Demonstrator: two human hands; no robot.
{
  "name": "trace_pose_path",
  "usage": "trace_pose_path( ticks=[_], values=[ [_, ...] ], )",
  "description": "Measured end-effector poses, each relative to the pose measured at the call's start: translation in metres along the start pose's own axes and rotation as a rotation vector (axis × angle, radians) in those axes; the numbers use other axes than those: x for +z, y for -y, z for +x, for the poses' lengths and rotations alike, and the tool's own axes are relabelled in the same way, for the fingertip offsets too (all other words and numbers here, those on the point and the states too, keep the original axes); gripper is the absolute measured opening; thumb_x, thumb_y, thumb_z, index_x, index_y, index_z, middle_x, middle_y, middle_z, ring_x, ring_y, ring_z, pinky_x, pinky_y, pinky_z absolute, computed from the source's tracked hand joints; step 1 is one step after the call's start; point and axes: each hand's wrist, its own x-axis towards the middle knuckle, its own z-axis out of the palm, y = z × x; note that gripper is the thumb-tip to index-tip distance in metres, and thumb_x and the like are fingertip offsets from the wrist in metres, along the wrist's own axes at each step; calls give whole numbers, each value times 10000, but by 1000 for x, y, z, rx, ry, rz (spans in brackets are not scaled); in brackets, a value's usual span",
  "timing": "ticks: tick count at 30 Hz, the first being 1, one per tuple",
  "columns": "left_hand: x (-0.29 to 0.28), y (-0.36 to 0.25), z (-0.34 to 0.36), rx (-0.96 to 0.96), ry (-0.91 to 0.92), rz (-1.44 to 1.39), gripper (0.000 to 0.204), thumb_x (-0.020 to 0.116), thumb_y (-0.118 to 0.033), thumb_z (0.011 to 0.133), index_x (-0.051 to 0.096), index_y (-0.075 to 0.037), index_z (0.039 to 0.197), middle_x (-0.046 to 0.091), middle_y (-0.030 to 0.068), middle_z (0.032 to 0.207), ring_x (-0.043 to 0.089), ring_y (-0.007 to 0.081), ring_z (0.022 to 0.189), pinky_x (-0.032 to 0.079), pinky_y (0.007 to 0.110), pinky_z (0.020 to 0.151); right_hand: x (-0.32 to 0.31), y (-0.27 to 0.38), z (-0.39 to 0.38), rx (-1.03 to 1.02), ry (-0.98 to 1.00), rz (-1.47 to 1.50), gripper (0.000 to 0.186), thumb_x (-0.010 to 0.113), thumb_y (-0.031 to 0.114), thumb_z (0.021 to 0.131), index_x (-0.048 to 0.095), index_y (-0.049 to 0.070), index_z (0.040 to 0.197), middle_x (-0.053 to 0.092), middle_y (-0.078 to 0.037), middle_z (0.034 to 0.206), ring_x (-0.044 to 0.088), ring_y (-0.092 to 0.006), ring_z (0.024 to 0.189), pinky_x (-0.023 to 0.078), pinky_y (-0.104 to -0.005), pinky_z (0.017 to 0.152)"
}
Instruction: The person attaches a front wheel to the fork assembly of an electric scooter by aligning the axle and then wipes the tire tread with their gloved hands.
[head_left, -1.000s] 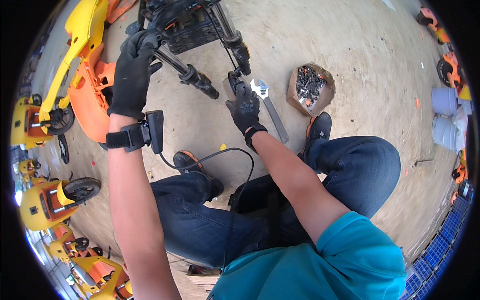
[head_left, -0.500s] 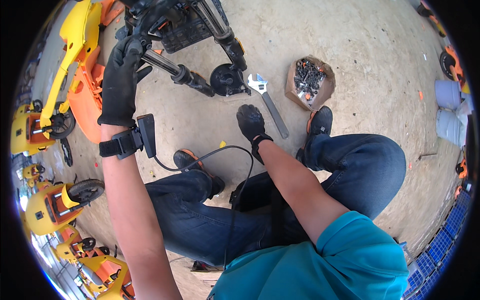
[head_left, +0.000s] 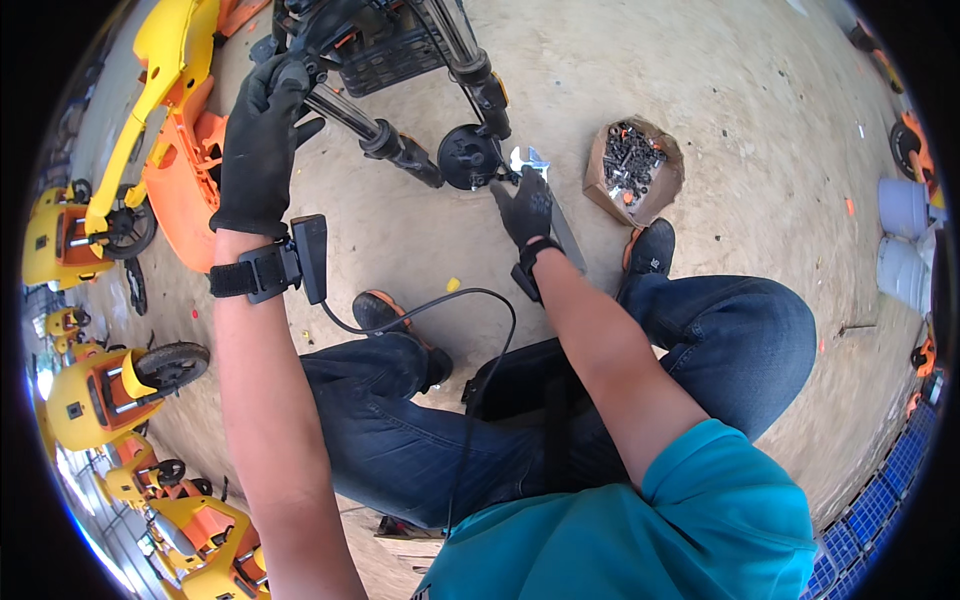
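the adjustable wrench (head_left: 566,232) lies on the concrete floor, its long axis running from the bright metal head at the far end down toward the wearer and slightly right. the right hand (head_left: 525,205), black-gloved, comes in from the near side, over the left edge of the wrench's upper handle with its fingers by the head; it is by far the nearer hand. the left hand (head_left: 258,140), gloved too, is well to the left of the wrench and curled around the top of a leg of the black fork (head_left: 385,142), thumb sticking out. the two hands are well apart.

just left of the wrench head sits a round black part (head_left: 467,157), by the lower end of the fork's other leg. right of the wrench stands a paper bag (head_left: 605,195) holding small dark fasteners (head_left: 632,160).

the right glove hides part of the handle, so i cannot tell whether the fingers close on the wrench or only rest over it. the left fingertips are hard to make out against the dark fork, whose top is cut off by the frame.
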Motion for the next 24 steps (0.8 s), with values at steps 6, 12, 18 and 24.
trace_pose_path(
  ticks=[6, 12, 18, 24],
  values=[
    [4, 0, 2, -6, -29, 3, 333, 610, -239, 971, 599, -80, 1264, 642, 10, 1116, 596, 96, 989, 549, 281, 816, 9, 26, 52, 79, 207, -51, 992, 767, 632, 721, 448, -36, 1382, 571, -271, 1301, 537, -396, 1250, 425, -472, 1049],
    [8, -3, -1, -9, -37, -3, 321, 593, -227, 981, 609, -84, 1268, 641, 3, 1114, 598, 92, 1000, 546, 273, 814, 13, 36, 75, 248, 435, -25, 956, 793, 600, 699, 479, 0, 1374, 580, -233, 1300, 550, -375, 1235, 444, -460, 1035],
    [4, -2, -3, 1, -22, 27, 395, 532, -229, 1022, 517, -55, 1376, 623, 57, 1227, 618, 155, 1077, 559, 312, 892, 21, 28, 80, 213, 437, 57, 940, 816, 577, 677, 518, -34, 1327, 618, -242, 1234, 594, -361, 1187, 483, -436, 991],
    [10, -2, -2, 14, -22, -25, 349, 562, -189, 986, 568, -80, 1318, 628, -5, 1150, 600, 89, 999, 549, 265, 825, 13, 0, 81, 132, 425, 286, 922, 836, 554, 667, 544, -50, 1300, 639, -234, 1230, 637, -326, 1125, 510, -399, 942]
  ],
)
